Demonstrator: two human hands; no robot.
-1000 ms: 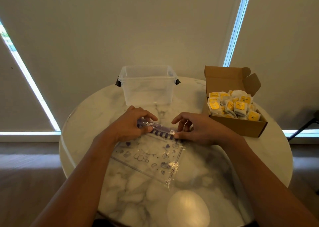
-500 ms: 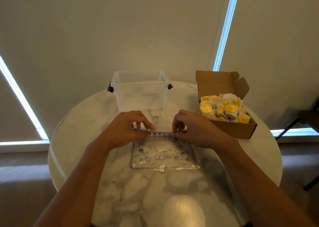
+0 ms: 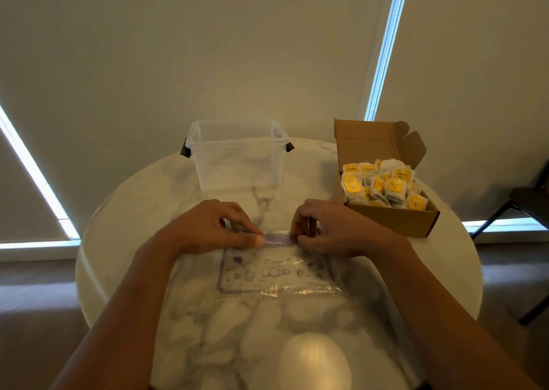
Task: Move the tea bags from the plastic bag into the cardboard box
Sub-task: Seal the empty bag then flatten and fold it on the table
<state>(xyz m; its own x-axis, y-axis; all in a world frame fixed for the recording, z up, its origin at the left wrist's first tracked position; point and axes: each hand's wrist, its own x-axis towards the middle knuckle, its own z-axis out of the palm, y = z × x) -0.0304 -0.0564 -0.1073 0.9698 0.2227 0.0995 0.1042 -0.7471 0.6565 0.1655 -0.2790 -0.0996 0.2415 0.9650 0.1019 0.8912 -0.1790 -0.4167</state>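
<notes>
A flat clear plastic bag (image 3: 276, 274) with purple printed figures lies on the round marble table (image 3: 124, 217), and looks empty. My left hand (image 3: 214, 226) pinches the zip strip along its far edge from the left. My right hand (image 3: 329, 229) pinches the same strip from the right. The open cardboard box (image 3: 395, 220) stands at the right, its lid flap up. Several tea bags (image 3: 383, 186) with yellow labels are heaped inside it, rising above the rim.
A clear plastic tub (image 3: 237, 152) with black side clips stands at the back of the table, with nothing in it. A dark chair (image 3: 525, 202) stands off the table's right side. Pale blinds hang behind.
The bag has been straightened from a slant to square on the table. My hands have drawn closer together along the zip strip.
</notes>
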